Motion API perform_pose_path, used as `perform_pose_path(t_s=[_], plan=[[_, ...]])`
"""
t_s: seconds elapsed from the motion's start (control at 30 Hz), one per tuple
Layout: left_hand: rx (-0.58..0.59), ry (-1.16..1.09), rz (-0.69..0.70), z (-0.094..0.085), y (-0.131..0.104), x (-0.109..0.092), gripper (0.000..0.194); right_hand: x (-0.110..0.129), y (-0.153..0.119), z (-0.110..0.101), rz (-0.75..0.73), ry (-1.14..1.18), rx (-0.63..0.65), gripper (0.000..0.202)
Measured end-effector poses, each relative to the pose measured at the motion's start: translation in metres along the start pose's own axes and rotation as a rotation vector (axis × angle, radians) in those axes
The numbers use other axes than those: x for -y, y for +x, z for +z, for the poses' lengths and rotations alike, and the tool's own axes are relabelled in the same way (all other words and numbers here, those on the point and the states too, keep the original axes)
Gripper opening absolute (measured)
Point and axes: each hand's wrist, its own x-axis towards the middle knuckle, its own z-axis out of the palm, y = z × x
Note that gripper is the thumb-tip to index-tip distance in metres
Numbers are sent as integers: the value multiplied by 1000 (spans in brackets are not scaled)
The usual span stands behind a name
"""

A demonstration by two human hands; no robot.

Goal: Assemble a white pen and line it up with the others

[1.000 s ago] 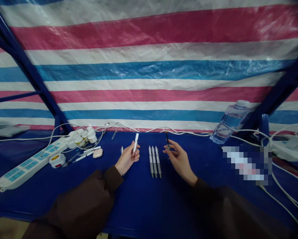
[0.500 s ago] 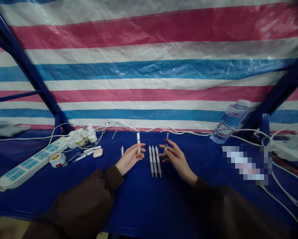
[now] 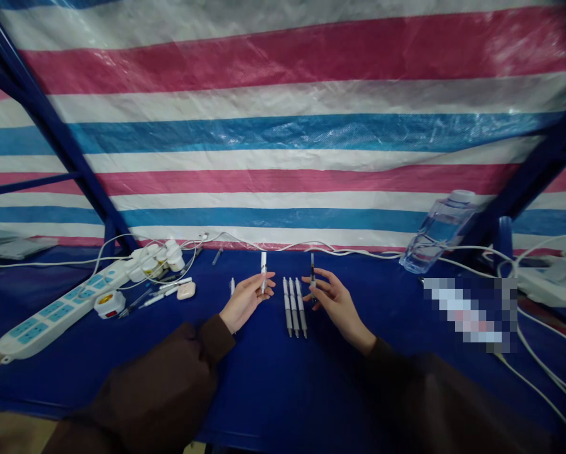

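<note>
My left hand point(image 3: 245, 301) pinches a white pen barrel point(image 3: 263, 269) and holds it upright above the blue table point(image 3: 273, 378). A thin dark refill with a grey tip point(image 3: 312, 272) stands upright in my right hand point(image 3: 334, 302). The two hands are a short way apart. Between them, flat on the table, three grey and white pens point(image 3: 293, 305) lie side by side. A small white pen part point(image 3: 232, 287) rests just left of my left hand.
A white power strip point(image 3: 55, 309) with plugged adapters lies at the left, beside loose pens point(image 3: 162, 294) and a small beige case point(image 3: 186, 290). A clear water bottle point(image 3: 436, 232) leans at the back right. White cables point(image 3: 533, 372) cross the right side. A striped tarp hangs behind.
Both hands have drawn closer together. The white barrel in my left hand has turned from tilted to upright, and my right hand has moved the refill left toward the three pens.
</note>
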Motion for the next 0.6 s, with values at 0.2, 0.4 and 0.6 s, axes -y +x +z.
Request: perform_pose_path(t_s=[0.2, 0.4, 0.6], plan=[[-49, 300, 208, 1, -2, -1, 38, 2, 0, -2, -64, -170, -92, 32], [-25, 459, 274, 2, -4, -1, 25, 1, 0, -4, -195, -266, -150, 24], [-47, 535, 314, 2, -5, -1, 23, 4, -2, -3, -220, -339, -146, 20]])
